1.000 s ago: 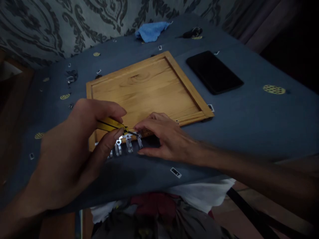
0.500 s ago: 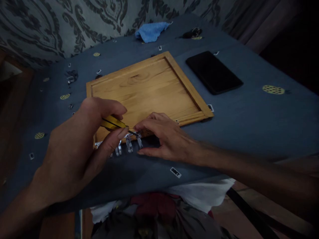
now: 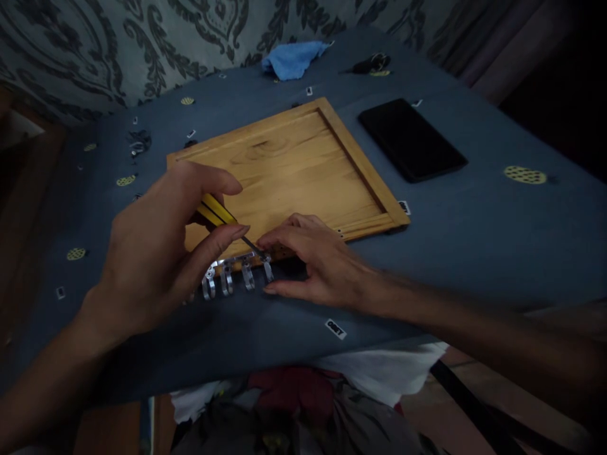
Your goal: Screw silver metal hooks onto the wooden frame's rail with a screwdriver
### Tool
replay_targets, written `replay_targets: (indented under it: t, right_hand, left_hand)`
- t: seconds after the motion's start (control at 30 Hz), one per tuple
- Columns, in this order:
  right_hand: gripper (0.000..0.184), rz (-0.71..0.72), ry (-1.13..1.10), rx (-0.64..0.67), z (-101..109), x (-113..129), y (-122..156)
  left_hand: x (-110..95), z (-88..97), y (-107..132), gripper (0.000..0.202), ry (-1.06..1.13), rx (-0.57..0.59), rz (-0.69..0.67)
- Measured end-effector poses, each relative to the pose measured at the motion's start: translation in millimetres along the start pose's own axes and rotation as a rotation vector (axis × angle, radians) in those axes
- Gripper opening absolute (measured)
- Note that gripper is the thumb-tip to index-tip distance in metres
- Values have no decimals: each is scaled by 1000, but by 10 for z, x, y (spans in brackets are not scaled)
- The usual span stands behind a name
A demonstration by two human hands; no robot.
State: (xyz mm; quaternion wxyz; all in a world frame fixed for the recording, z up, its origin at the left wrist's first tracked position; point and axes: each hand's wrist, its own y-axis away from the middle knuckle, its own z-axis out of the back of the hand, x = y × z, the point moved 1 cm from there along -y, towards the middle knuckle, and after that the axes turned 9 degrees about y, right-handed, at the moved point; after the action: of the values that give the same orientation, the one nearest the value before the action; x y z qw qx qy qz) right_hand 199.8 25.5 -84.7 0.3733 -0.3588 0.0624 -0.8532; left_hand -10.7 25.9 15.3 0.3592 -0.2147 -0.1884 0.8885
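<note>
My left hand (image 3: 156,246) grips a yellow-handled screwdriver (image 3: 215,210) between thumb and fingers. Its thin shaft slants down to the right, and the tip meets the rightmost hook of a metal hook rail (image 3: 227,268). Several silver hooks hang from this rail along the near edge of a framed wooden board (image 3: 289,167). My right hand (image 3: 317,259) is closed around the rail's right end, fingertips on the board's edge and thumb below beside the last hook. Any screw at the tip is too small to make out.
A black phone or tablet (image 3: 411,140) lies right of the board. Behind it are a blue cloth (image 3: 294,60) and a dark tool (image 3: 372,63) with a thin shaft. Small metal parts (image 3: 137,144) lie at the left on the blue patterned tablecloth (image 3: 455,253).
My left hand has risen a little and turned, so the screwdriver now stands more steeply, and more of the hooks show. My right hand keeps its place at the rail.
</note>
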Motion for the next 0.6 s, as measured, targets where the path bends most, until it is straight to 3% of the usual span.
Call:
replay_targets:
  t: [0.33, 0.47, 0.6]
  right_hand:
    - [47, 14, 19, 15, 25, 18, -16]
    - [48, 21, 20, 6, 22, 16, -10]
    - [47, 9, 19, 14, 22, 7, -3]
  left_hand:
    - [189, -44, -70, 27, 200, 5, -7]
    - [167, -32, -51, 23, 221, 21, 71]
    - [119, -35, -13, 47, 296, -10, 75]
